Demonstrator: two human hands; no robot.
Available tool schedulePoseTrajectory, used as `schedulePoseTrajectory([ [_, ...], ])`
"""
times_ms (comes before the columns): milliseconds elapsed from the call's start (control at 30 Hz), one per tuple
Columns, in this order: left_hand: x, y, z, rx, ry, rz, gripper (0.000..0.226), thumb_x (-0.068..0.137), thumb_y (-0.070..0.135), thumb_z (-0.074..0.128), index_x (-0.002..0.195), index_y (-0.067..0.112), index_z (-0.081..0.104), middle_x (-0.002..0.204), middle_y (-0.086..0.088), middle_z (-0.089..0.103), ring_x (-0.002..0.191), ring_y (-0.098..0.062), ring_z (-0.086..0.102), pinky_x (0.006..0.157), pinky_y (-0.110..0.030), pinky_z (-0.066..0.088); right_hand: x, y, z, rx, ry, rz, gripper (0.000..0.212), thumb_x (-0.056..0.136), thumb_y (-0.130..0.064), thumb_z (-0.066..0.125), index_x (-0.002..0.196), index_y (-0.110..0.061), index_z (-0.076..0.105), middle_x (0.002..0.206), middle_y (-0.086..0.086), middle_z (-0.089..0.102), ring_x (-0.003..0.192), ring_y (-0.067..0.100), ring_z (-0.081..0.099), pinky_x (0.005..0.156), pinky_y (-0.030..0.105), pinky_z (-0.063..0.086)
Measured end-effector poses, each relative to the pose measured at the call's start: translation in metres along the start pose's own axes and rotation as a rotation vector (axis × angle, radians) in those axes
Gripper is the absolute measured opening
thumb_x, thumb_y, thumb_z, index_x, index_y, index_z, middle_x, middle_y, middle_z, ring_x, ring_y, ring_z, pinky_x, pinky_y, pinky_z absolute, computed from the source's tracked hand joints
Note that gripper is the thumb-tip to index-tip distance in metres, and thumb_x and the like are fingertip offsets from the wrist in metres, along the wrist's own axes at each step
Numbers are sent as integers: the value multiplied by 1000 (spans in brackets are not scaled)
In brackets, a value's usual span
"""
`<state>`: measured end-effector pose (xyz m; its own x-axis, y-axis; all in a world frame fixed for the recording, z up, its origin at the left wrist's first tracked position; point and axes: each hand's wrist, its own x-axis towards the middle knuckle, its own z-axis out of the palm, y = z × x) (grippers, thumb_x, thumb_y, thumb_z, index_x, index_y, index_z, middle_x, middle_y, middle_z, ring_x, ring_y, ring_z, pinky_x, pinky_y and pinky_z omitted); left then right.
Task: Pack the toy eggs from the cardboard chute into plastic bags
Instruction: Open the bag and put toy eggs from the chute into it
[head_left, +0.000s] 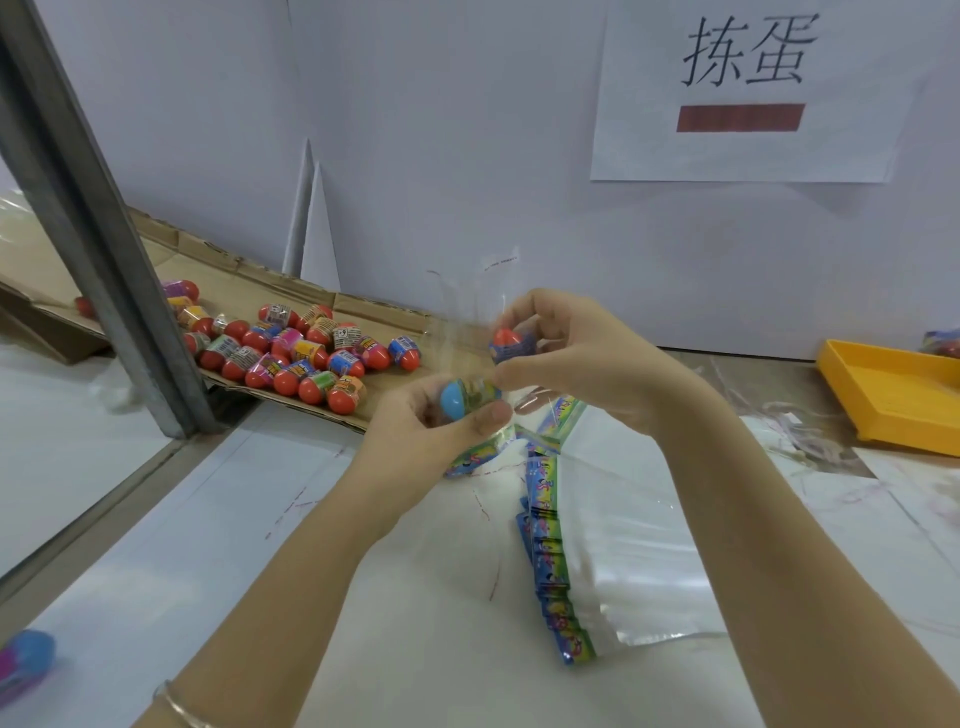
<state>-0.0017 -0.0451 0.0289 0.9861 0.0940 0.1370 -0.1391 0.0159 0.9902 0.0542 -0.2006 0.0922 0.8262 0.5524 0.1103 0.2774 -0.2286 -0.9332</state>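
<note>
A blue-capped egg (460, 399) sits gripped in the curled fingers of the left hand (415, 431). Just above it the right hand (571, 358) pinches a red-capped egg (506, 339), with a thin clear bag (467, 322) between them, over a smooth white table (208, 519). To the left, glossy eggs (306, 353) lie heaped on a creased cardboard chute (374, 312) along the pale wall (467, 130). Flat bags with bright printed tops (553, 561) are stacked below the hands. A grey metal post (88, 218) crosses the chute. A yellow tray (893, 395) sits to the right.
</note>
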Motion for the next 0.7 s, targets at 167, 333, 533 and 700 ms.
schedulePoseTrajectory([
  [167, 0, 2, -1, -61, 79, 52, 28, 50, 37, 80, 77, 32, 77, 82, -1, 76, 77, -14, 73, 65, -22, 57, 0, 1, 1, 0, -26, 11, 25, 78, -5, 75, 97, -15, 61, 82, 4, 65, 63, 11, 64, 59, 24, 55],
  [333, -1, 3, -1, -77, 55, 60, 28, 53, 35, 79, 81, 33, 76, 84, 2, 76, 79, -12, 73, 65, -19, 56, 0, 0, -2, 11, 26, 17, 15, 82, -17, 74, 91, -9, 65, 67, -3, 69, 60, 9, 64, 56, 25, 55],
  [533, -1, 3, -2, -107, 37, 68, 46, 50, 33, 82, 93, 19, 74, 90, -5, 77, 81, -20, 74, 69, -24, 58, 3, 2, 0, 49, 154, -49, 14, 74, -6, 79, 70, -12, 66, 69, 7, 70, 63, 17, 65, 67, 32, 56],
  [700, -1, 4, -3, -177, 65, 67, 23, 63, 31, 74, 84, 24, 77, 87, -4, 77, 79, -18, 74, 65, -23, 58, 4, 3, -1, 38, 193, -105, 21, 73, -5, 80, 88, -15, 67, 70, 6, 69, 60, 13, 64, 62, 30, 53],
])
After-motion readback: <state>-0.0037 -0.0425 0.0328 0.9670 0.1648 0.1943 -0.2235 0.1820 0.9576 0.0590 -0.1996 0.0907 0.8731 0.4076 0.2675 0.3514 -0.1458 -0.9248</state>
